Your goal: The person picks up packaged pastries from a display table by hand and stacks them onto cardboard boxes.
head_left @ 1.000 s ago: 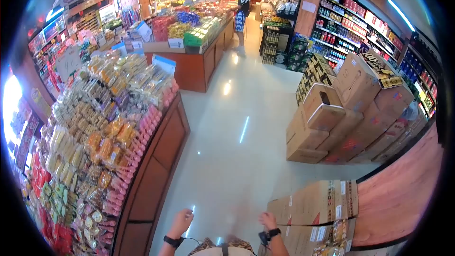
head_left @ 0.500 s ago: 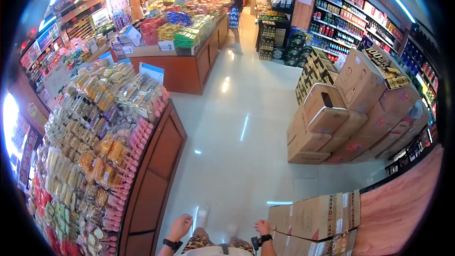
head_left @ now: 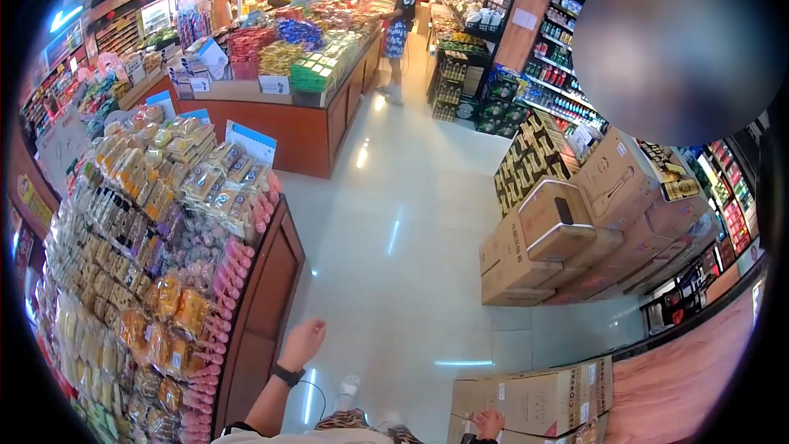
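My left hand [head_left: 302,342], with a dark band on its wrist, hangs in front of me over the pale tiled floor [head_left: 345,263]. It holds nothing and its fingers are loosely bent. Nearest to it is the wooden side of a display stand [head_left: 267,279] heaped with wrapped buns and cakes [head_left: 177,304]. Low at the bottom edge, my right hand [head_left: 488,423] has its fingers apart with nothing in them. It shows in front of a flat cardboard box [head_left: 534,399]; whether it touches the box I cannot tell.
Cardboard cartons [head_left: 567,238] stand stacked on the right, a dark phone-like object [head_left: 574,211] on one. A pink counter [head_left: 674,370] runs along the lower right. Ahead, a person [head_left: 399,29] stands beside a counter of packaged sweets [head_left: 320,74]. A blurred circle covers the upper right.
My left hand has risen and moved forward. My right hand has dropped towards the bottom edge, in front of the cardboard box. The view has shifted, and the shelves and stand sit slightly further left.
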The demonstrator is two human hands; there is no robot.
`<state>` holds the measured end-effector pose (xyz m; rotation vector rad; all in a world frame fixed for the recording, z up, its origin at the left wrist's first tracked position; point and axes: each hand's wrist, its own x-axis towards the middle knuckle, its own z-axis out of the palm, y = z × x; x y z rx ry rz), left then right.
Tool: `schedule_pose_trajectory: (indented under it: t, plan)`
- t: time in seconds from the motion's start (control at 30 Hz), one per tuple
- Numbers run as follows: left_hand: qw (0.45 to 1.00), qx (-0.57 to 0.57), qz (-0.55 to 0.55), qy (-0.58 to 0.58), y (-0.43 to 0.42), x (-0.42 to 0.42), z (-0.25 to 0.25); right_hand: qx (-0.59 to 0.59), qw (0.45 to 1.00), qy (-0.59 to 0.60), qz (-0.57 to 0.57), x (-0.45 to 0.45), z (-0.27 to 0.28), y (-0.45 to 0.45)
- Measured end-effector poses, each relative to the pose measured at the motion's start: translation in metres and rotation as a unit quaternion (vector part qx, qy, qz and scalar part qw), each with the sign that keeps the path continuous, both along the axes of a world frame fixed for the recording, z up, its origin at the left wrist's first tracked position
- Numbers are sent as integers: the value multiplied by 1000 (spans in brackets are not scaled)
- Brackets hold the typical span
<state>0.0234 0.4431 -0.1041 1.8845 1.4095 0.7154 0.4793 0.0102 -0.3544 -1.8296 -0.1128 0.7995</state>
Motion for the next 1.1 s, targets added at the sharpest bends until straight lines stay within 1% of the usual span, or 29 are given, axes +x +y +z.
schedule_pose_trajectory:
  t: [0.07,0.1,0.17,0.2,0.23,0.27,0.3,0.33,0.37,0.4,0.43,0.47,0.5,0.57,0.6,0.7,0.8,0.87,0.9,0.93,0.97,1.0,1.03,1.07,1.1]
  plan:
    - [999,5,3,-53,14,21,-2,-14,997,-4,-77,-15,27,-1]
    - [997,8,-2,-75,20,33,-4,-11,995,-1,-103,-30,51,10]
    - [996,-2,-41,-76,12,72,-15,21,991,20,-129,-62,92,43]
    - [993,-8,-93,-71,12,90,-18,278,942,183,-34,-42,39,22]
    - [985,-23,-152,-72,12,114,-14,209,970,103,-73,-57,3,30]
    - [971,-52,-222,-65,-4,138,-8,116,985,-10,-127,-104,132,70]
    - [952,-85,-289,-51,-25,161,-3,231,972,17,-48,-100,105,41]
    - [928,-130,-332,-104,-49,184,1,151,982,-37,-106,-103,89,32]
    - [902,-137,-402,-80,-74,205,5,87,990,-87,-70,-100,99,24]
    - [879,-134,-453,-63,-97,224,9,75,973,-9,-217,-111,143,32]
    - [863,-124,-487,-52,-116,237,10,62,963,-22,-260,-120,159,15]
    - [842,-146,-518,-47,-133,256,-2,49,956,-39,-286,-112,168,3]
    - [825,-147,-544,-43,-150,271,-1,33,950,-57,-306,-109,176,-10]
    - [798,-158,-581,-37,-189,308,3,50,909,-144,-389,-101,186,-45]
    - [785,-182,-590,-32,-209,329,13,53,884,-185,-427,-98,195,-62]
    - [764,-175,-621,-33,-272,393,33,25,830,-281,-481,-69,234,-116]
    - [724,-185,-662,-54,-342,451,44,-101,788,-346,-498,-48,290,-170]
    - [678,-242,-694,13,-391,469,35,-174,720,-398,-542,-43,302,-211]
    - [668,-257,-697,31,-411,482,36,-240,701,-396,-542,-46,299,-234]
    - [625,-250,-740,-8,-432,485,40,104,653,-326,-676,-53,273,-254]
    - [600,-216,-768,-57,-455,484,35,121,691,-307,-643,-47,252,-279]
    - [579,-190,-782,-129,-484,493,21,137,728,-287,-608,-42,230,-307]
    - [567,-147,-806,-83,-509,498,1,149,762,-266,-571,-38,207,-335]
    - [602,-159,-770,-140,-537,500,-10,82,806,-279,-516,-36,118,-394]
    - [602,-179,-765,-142,-555,511,-12,-2,823,-268,-501,0,122,-378]
